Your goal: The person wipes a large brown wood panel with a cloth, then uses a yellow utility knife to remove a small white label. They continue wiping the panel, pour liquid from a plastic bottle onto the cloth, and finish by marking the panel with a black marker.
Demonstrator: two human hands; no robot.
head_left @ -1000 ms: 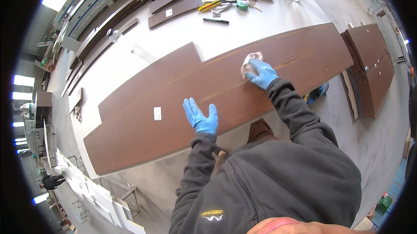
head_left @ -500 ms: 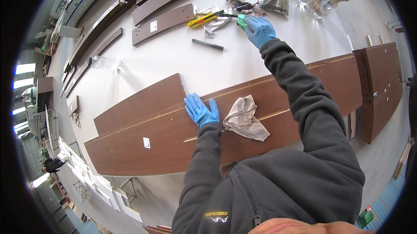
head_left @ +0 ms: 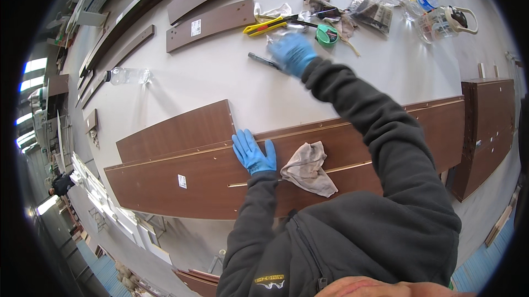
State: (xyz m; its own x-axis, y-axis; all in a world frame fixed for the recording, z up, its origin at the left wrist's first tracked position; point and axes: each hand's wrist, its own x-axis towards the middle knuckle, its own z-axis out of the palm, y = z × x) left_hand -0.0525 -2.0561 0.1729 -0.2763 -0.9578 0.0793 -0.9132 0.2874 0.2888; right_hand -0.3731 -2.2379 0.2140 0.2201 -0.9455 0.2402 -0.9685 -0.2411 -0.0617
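Note:
My left hand (head_left: 253, 152), in a blue glove, lies flat on the brown wooden panel (head_left: 149, 184) with its fingers spread. My right hand (head_left: 293, 54), also gloved in blue, is over the white table, at the end of a dark marker pen (head_left: 263, 61). Motion smears its fingers, so I cannot tell whether they grip the pen. Just beyond that hand are a green tape measure (head_left: 327, 35) and a yellow utility knife (head_left: 270, 25). A crumpled cloth (head_left: 308, 169) rests on the panel, right of my left hand.
Brown boards (head_left: 212, 25) lie along the table's far side. A clear bottle (head_left: 128, 76) lies at the left. At the far right are a bag of small parts (head_left: 374, 10), a water bottle (head_left: 430, 0) and a handled jug (head_left: 445, 24). Stacked panels (head_left: 487, 131) stand at the right.
My right hand has moved off the tape measure, leftward and nearer, to the marker pen. The tape measure now lies uncovered. My left hand stays on the panel.

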